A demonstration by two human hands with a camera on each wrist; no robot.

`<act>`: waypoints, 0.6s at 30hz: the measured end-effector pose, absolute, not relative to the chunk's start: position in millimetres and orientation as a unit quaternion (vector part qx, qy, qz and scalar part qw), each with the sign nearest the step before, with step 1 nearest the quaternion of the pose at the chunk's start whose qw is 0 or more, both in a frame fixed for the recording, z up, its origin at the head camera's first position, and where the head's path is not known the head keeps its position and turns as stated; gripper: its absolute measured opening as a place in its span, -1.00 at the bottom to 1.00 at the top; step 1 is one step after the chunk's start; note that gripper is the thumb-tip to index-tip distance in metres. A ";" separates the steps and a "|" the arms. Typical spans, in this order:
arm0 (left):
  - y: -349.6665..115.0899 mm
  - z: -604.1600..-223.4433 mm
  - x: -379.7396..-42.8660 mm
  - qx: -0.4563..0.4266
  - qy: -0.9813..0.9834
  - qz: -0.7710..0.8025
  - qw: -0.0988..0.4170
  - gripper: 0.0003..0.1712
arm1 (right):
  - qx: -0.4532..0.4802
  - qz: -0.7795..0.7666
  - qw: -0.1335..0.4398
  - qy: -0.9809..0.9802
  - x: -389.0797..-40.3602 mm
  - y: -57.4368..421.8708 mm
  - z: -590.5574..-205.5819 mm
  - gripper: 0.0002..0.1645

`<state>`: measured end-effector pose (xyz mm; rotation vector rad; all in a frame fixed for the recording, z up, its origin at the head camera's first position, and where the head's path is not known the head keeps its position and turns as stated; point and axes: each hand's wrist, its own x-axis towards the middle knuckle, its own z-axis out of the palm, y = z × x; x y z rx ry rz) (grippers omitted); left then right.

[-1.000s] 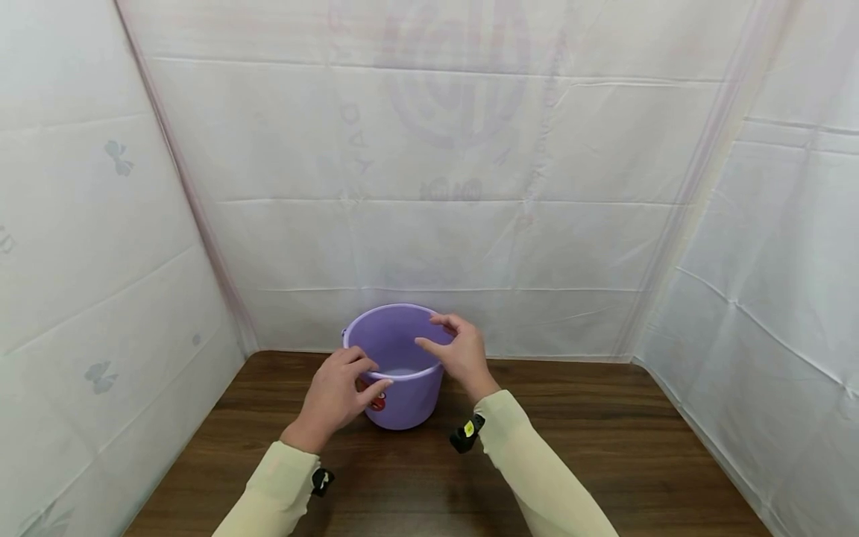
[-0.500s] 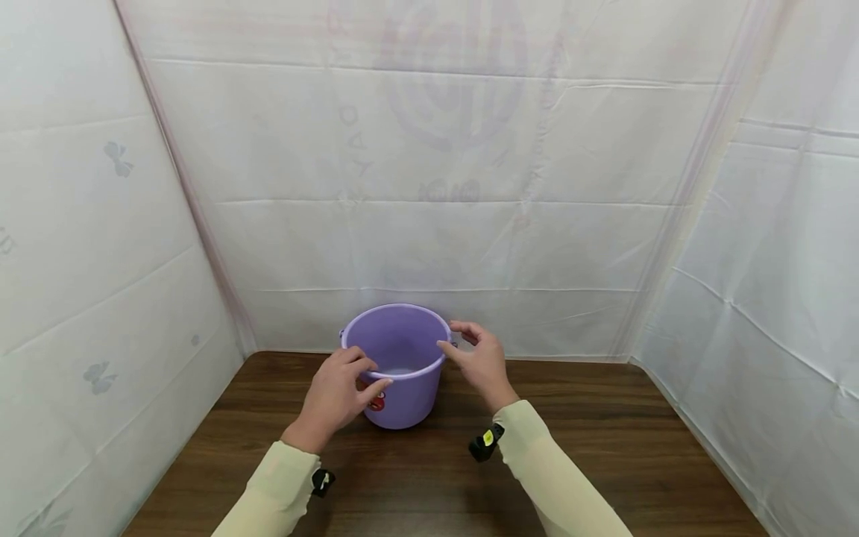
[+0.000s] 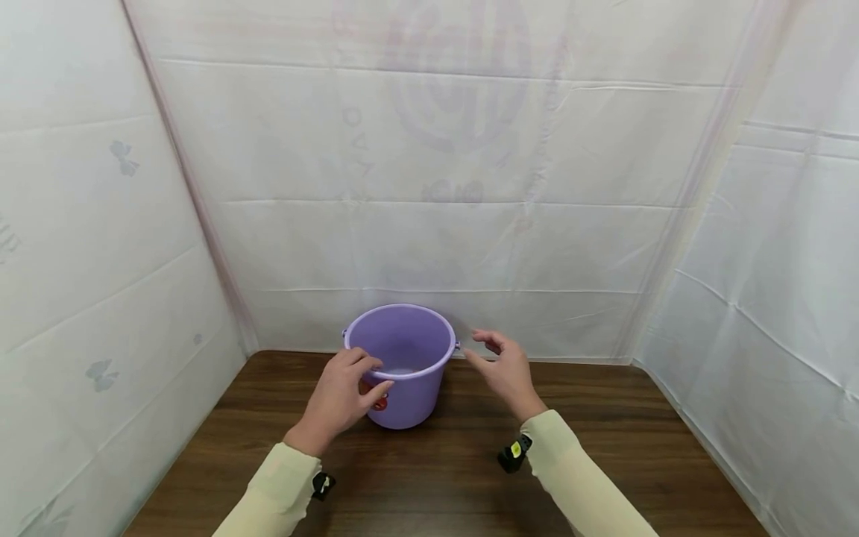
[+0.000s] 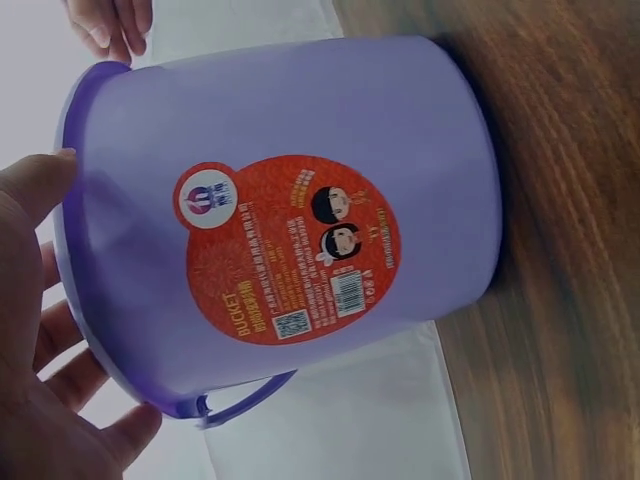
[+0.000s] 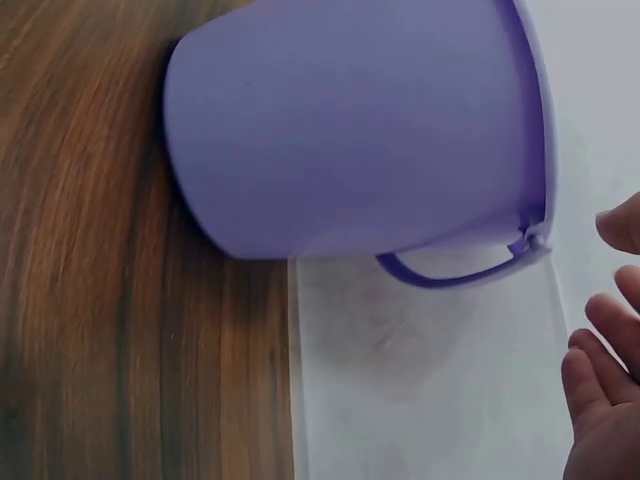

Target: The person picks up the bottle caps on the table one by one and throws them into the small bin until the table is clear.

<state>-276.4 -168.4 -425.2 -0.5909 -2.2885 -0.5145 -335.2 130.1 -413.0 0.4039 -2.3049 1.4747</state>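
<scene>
A purple plastic bucket (image 3: 409, 399) stands upright on the wooden table, its open top facing up. My left hand (image 3: 338, 391) holds the near left part of its rim, fingers over the edge and thumb outside. In the left wrist view, a red label (image 4: 290, 250) with printed text shows on the bucket's side. The purple handle (image 5: 450, 278) hangs down at the far side in the right wrist view. Right of the bucket, apart from the rim, my right hand (image 3: 506, 373) is in the air with bent, loose fingers and holds nothing. A tiny orange patch inside the bucket is too small to identify.
The dark wooden table (image 3: 604, 440) ends right behind the bucket, against a white sheet wall (image 3: 570, 246). More white sheets hang along the left (image 3: 80, 298) and right (image 3: 792, 261) sides. Each wrist wears a small black camera.
My right hand has moved from over the bucket's right rim to the right, off the bucket. The left hand keeps its place on the rim, and the bucket stays put.
</scene>
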 end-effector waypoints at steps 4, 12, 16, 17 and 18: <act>-167.0 -425.7 -275.2 -0.241 -0.879 -0.204 0.358 -0.65 | 0.145 0.508 0.187 -0.828 -330.5 139.7 -414.6 -0.66; -169.0 -426.7 -274.7 -0.242 -0.877 -0.209 0.358 -0.62 | 0.164 0.454 0.204 -0.852 -325.6 160.4 -421.5 -0.56; -176.7 -428.4 -276.2 -0.246 -0.875 -0.212 0.360 -0.51 | 0.167 0.430 0.197 -0.865 -323.3 175.0 -426.2 -0.48; -179.3 -428.5 -276.9 -0.247 -0.874 -0.213 0.360 -0.48 | 0.167 0.422 0.193 -0.870 -322.4 178.5 -427.1 -0.45; -182.3 -428.7 -278.1 -0.248 -0.874 -0.212 0.360 -0.43 | 0.168 0.412 0.191 -0.875 -321.5 182.2 -427.8 -0.42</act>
